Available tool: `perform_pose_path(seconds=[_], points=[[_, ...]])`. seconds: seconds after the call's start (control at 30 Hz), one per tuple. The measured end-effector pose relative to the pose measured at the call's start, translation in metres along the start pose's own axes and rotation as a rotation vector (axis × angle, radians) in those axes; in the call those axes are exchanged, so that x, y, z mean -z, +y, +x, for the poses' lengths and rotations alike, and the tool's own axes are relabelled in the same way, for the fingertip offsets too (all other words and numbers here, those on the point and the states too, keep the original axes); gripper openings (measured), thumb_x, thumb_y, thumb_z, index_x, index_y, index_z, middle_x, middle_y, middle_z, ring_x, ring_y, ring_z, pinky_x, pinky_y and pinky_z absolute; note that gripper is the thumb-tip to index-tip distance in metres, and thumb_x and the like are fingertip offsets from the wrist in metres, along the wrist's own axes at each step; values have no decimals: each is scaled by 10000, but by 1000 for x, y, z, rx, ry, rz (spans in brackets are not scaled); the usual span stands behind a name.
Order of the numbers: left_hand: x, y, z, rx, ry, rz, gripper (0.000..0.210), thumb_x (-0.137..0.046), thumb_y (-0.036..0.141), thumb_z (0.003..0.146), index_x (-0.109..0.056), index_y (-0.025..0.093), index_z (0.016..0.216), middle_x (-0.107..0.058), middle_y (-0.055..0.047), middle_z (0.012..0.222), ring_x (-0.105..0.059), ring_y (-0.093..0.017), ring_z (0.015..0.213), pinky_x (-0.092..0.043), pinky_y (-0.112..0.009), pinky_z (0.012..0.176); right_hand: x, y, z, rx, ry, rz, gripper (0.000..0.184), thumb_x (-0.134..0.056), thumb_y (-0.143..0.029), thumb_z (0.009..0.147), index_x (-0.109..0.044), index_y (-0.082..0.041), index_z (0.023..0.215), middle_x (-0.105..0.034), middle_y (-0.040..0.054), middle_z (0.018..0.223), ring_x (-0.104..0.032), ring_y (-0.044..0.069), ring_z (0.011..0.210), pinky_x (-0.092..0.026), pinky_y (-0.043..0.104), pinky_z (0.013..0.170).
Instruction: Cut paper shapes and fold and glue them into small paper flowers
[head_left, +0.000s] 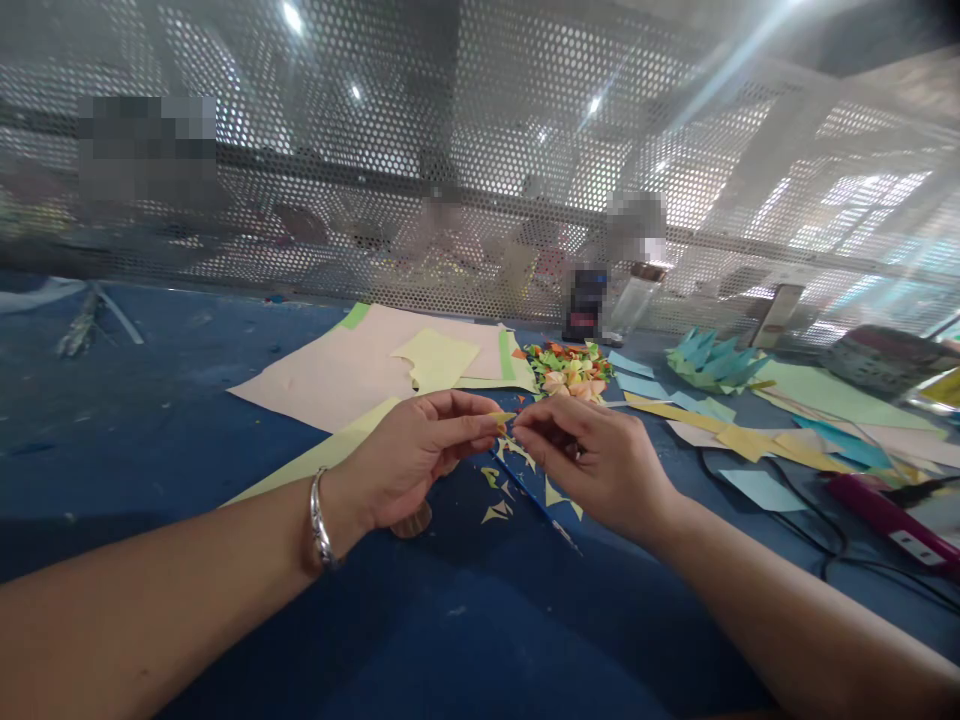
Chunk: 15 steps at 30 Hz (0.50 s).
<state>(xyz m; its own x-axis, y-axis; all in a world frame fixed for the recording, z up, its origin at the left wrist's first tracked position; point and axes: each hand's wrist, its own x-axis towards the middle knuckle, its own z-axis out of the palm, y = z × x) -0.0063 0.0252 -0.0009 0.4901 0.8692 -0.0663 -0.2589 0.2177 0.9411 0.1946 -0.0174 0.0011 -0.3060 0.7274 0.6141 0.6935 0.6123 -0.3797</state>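
Observation:
My left hand, with a silver bracelet at the wrist, pinches a small piece of yellow paper between thumb and forefinger. My right hand is closed just to the right of it, fingertips close to the paper's end. What lies inside the right fingers is hidden. Under the hands, cut paper scraps and a thin blue stick lie on the blue table. A heap of small orange, green and peach paper pieces sits just beyond the right hand.
Large pink paper and a notched yellow sheet lie beyond my left hand. To the right are blue paper pieces, a folded paper flower, a magenta power strip and black cables. A perforated metal screen stands behind the table.

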Motion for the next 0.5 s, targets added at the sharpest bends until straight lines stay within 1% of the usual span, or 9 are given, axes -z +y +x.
perform_pose_path(seconds=[0.07, 0.1, 0.13, 0.2, 0.27, 0.33, 0.43, 0.5], points=[[3, 0, 1, -22, -44, 70, 265, -837, 257, 733, -708, 157, 941, -634, 20, 772, -512, -35, 579, -361, -176, 522, 0, 2, 0, -32, 17, 14, 87, -598, -256, 936, -660, -201, 962, -665, -9, 786, -576, 106, 643, -426, 232, 617], [5, 0, 2, -41, -67, 109, 262, -827, 273, 747, -706, 165, 953, -618, 32, 743, -455, -25, 528, -307, -181, 480, 0, 3, 0, -43, 16, 19, 82, -601, -251, 932, -660, -202, 962, -661, -11, 776, -573, 107, 639, -427, 233, 612], [5, 0, 2, -68, -84, 145, 255, -816, 279, 760, -704, 170, 961, -620, 34, 745, -436, -23, 517, -289, -187, 470, 0, 4, 0, -47, 11, 24, 78, -603, -246, 928, -661, -202, 958, -658, -12, 771, -570, 107, 636, -427, 233, 607], [5, -1, 2, -130, -90, 206, 242, -805, 256, 771, -696, 174, 971, -665, 13, 838, -529, -45, 612, -363, -187, 531, 0, 5, 1, -48, 2, 34, 75, -605, -237, 924, -664, -201, 951, -658, -10, 777, -570, 106, 637, -427, 231, 599], [3, -1, 2, -185, -96, 253, 242, -798, 214, 773, -683, 176, 983, -698, -15, 959, -624, -90, 804, -451, -198, 671, 0, 4, 1, -46, -9, 41, 76, -605, -231, 923, -669, -198, 946, -661, -7, 785, -572, 105, 641, -430, 229, 600], [1, 0, 1, -219, -102, 278, 245, -781, 196, 784, -662, 179, 998, -706, -29, 1031, -649, -122, 929, -484, -227, 786, 1, 3, 1, -43, -18, 45, 78, -604, -231, 924, -672, -196, 938, -662, -7, 781, -573, 104, 640, -433, 229, 603], [-1, 2, 0, -240, -72, 287, 298, -763, 211, 802, -620, 187, 1062, -710, -52, 1094, -662, -146, 992, -499, -257, 839, 2, 2, 1, -38, -20, 61, 84, -610, -243, 923, -674, -192, 942, -666, -6, 782, -574, 101, 640, -440, 228, 611], [0, 3, 0, -239, -58, 288, 377, -762, 228, 805, -582, 196, 1135, -710, -67, 1119, -668, -155, 993, -507, -259, 810, 2, 2, 1, -39, -22, 72, 90, -615, -249, 922, -675, -190, 953, -665, -7, 782, -570, 97, 633, -439, 225, 605]])
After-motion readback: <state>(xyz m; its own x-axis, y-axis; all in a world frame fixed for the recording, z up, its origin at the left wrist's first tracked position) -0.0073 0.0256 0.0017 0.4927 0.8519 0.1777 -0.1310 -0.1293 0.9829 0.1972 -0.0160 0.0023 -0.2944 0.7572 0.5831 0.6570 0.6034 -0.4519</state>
